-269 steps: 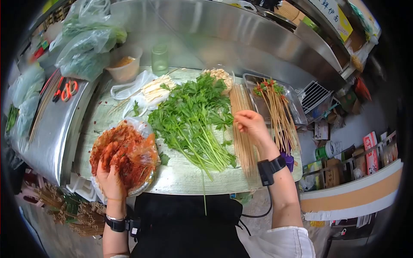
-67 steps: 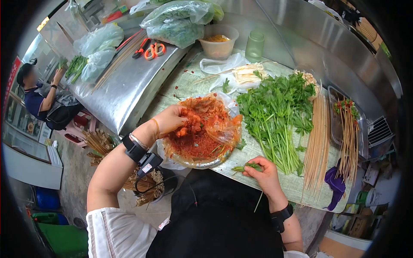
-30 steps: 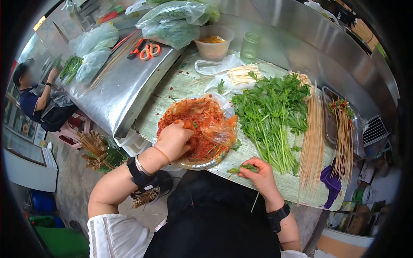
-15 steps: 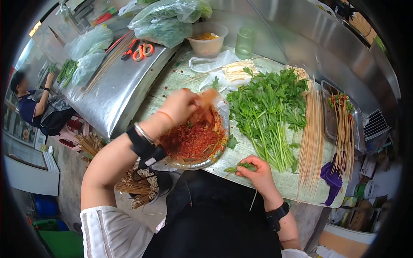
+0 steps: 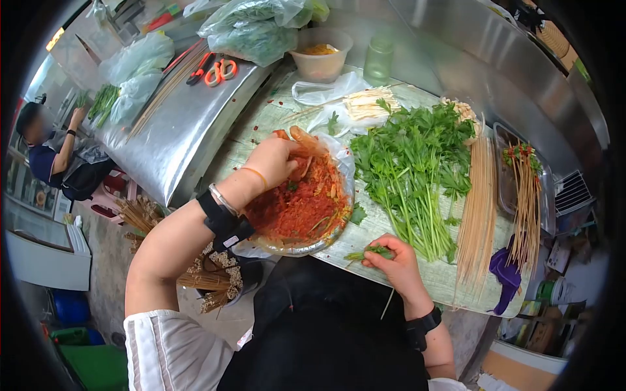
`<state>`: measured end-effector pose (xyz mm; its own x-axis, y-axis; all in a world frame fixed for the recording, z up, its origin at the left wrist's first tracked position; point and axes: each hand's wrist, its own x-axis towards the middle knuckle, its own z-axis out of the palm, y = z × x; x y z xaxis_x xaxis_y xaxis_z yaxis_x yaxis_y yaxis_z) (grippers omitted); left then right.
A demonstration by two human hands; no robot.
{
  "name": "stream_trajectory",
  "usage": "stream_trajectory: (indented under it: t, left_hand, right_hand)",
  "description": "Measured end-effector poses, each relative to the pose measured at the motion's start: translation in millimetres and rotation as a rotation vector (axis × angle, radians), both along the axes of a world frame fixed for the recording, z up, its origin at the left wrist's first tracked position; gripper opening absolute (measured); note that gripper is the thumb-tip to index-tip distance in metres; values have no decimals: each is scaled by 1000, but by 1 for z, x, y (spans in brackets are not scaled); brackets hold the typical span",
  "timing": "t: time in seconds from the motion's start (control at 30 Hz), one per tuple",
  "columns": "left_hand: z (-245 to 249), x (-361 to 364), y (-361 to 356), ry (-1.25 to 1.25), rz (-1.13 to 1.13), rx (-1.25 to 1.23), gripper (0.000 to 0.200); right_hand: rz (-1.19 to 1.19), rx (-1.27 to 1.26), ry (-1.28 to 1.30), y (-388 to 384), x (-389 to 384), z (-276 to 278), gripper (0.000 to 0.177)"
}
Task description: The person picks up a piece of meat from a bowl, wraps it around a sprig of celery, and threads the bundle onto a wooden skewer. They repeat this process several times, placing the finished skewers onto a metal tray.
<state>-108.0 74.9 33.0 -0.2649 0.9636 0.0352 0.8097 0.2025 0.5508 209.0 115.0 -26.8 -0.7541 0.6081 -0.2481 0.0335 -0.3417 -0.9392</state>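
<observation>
A round bowl lined with plastic holds red, chopped seasoning (image 5: pixel 293 212). My left hand (image 5: pixel 275 159) is over its upper part, its fingers closed down on orange-red leafy pieces (image 5: pixel 319 146) at the bowl's edge; the fingertips are partly hidden. Near the table's front edge my right hand (image 5: pixel 394 260) is closed around a small bundle of green herb (image 5: pixel 368 253), with a thin skewer running down below the hand. To the right of the bowl lies a large pile of leafy green celery (image 5: pixel 414 163). A long row of bare skewers (image 5: pixel 474 215) lies beside the pile.
Filled skewers (image 5: pixel 523 202) rest over a clear tray at the right, by a purple cloth (image 5: pixel 506 277). Pale enoki mushrooms (image 5: pixel 370 103), a tub (image 5: pixel 322 62) and a green glass (image 5: pixel 378 60) stand behind. Scissors (image 5: pixel 220 72) lie on the metal surface. A person (image 5: pixel 49 153) sits far left.
My left hand has lowered a little onto the red leafy pieces, which were blurred by motion before. My right hand keeps its hold on the herb bundle. The view has shifted slightly.
</observation>
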Motion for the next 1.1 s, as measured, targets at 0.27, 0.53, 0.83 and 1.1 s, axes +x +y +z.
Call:
stream_trajectory:
  t: [0.27, 0.53, 0.83, 1.1]
  left_hand:
    - [20, 8, -12, 38, -17, -54, 15]
    - [0, 40, -11, 586, -354, -249, 19]
    - [-9, 51, -3, 748, -418, -304, 15]
    - [15, 27, -47, -458, -78, -124, 26]
  right_hand:
    - [-9, -29, 23, -1, 3, 1, 10]
    - [-4, -24, 30, 0, 3, 2, 9]
    - [9, -15, 49, 1, 3, 0, 9]
    - [9, 3, 38, -1, 1, 2, 10]
